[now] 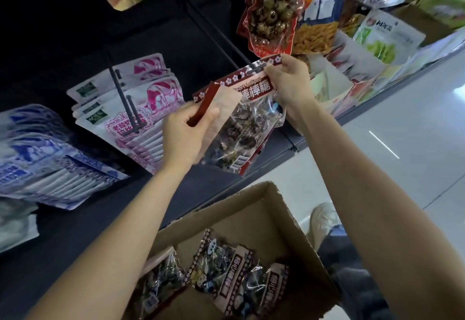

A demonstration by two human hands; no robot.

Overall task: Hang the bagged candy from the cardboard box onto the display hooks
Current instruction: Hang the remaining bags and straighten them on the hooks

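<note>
My right hand point(286, 83) pinches the red header of a lollipop candy bag point(251, 88), whose hang slot sits at the tip of a dark display hook point(221, 35). My left hand point(186, 130) grips a second candy bag point(221, 108) by its top edge, held in front of the first. Below, the open cardboard box point(254, 209) holds several more candy bags point(226, 266).
Pink-and-white snack packs point(141, 108) and blue-and-white packs point(42, 153) hang on neighbouring hooks to the left. Other snack bags point(271, 12) hang above and to the right. The dark shelf edge point(297, 143) runs diagonally; my shoe point(322, 221) is on the pale floor.
</note>
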